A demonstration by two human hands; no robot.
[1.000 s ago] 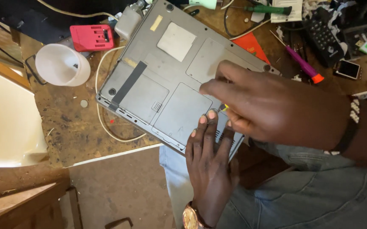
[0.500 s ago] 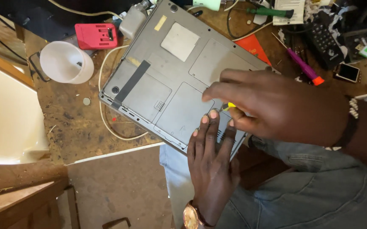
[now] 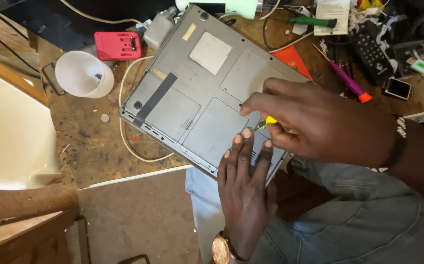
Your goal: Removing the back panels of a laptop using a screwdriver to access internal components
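A grey laptop (image 3: 192, 93) lies upside down on a worn wooden bench, its near corner jutting over the edge above my lap. My left hand (image 3: 243, 190) rests flat on that near corner, fingers spread a little, with a gold watch on the wrist. My right hand (image 3: 314, 122) reaches in from the right and grips a small screwdriver with a yellow handle (image 3: 269, 120). Its tip points down at the laptop's base just beyond my left fingertips; the tip itself is hidden by my fingers.
A white cup (image 3: 82, 73) and a red box (image 3: 118, 45) sit left of the laptop. A cream cable (image 3: 126, 142) loops under it. A purple screwdriver (image 3: 346, 80), a green-handled tool (image 3: 312, 21), a remote (image 3: 371, 51) and small gadgets crowd the back right.
My right hand has shifted slightly and the yellow screwdriver handle now shows between its fingers. The view has drifted a little; my left hand stays pressed on the laptop.
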